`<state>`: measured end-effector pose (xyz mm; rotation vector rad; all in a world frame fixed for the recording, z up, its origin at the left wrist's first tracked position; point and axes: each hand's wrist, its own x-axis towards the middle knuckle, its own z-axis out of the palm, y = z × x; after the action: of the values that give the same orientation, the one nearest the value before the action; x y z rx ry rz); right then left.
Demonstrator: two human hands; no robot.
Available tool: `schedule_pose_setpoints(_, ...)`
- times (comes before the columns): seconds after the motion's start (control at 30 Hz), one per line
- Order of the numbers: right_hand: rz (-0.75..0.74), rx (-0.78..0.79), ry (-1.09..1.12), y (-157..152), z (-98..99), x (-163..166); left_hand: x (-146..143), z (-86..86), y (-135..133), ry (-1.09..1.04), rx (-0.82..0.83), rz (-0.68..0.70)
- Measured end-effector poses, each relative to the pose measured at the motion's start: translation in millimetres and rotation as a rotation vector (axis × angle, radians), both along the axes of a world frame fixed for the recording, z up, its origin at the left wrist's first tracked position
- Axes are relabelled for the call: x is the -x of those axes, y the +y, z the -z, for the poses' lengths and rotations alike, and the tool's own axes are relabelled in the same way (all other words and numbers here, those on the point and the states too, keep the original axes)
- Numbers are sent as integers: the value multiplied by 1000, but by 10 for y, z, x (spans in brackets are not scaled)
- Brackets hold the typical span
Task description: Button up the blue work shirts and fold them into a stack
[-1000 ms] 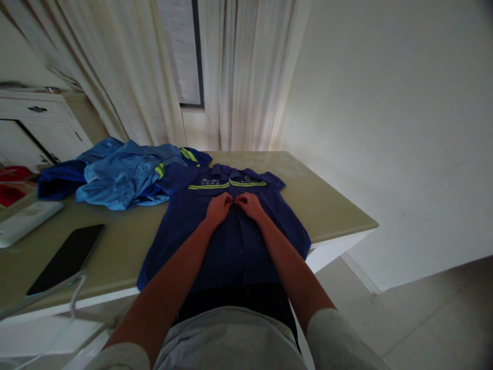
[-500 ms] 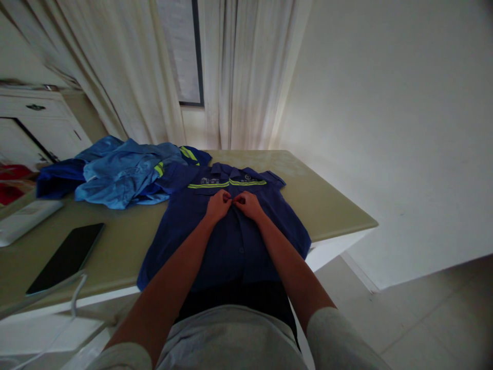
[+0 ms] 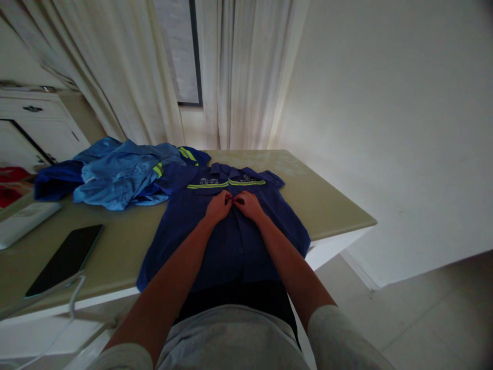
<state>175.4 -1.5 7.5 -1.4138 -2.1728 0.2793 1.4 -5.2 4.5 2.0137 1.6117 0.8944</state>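
Observation:
A dark blue work shirt (image 3: 215,246) lies front side up on the table, its collar away from me and a yellow-green stripe across the chest. My left hand (image 3: 219,205) and my right hand (image 3: 248,204) meet at its front opening, just under the stripe. Both are closed, with fingertips pinching the shirt's front edges close together. Whatever small part sits between the fingertips is hidden. Lower on the front a button (image 3: 241,250) shows. The shirt's hem hangs over the table edge near my body.
Crumpled light blue clothes (image 3: 115,174) lie on the table (image 3: 327,210) to the left. Nearer stand a dark tablet (image 3: 65,259) and a white box-like object (image 3: 29,223). A pale cable (image 3: 75,295) crosses the left front edge. Curtains (image 3: 246,77) and a wall close off the back and right.
Both hands stay at the same spot on the shirt front, with only slight finger movement. The view has shifted a tiny bit.

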Motion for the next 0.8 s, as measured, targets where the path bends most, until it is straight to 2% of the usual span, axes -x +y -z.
schedule_pose_setpoints(0.13,-48,-25,-39,-9,-18,-19,-1,-1,-15,7,7,-8)
schedule_pose_setpoints(0.5,-12,-10,-28,-31,-19,21,-63,-45,-48,69,45,-64)
schedule_pose_setpoints(0.63,-20,-50,-46,-36,-4,26,-62,-38,-72,151,-1,-71)
schedule_pose_setpoints(0.8,-15,-23,104,21,33,11,-66,-24,-76,190,-46,-50)
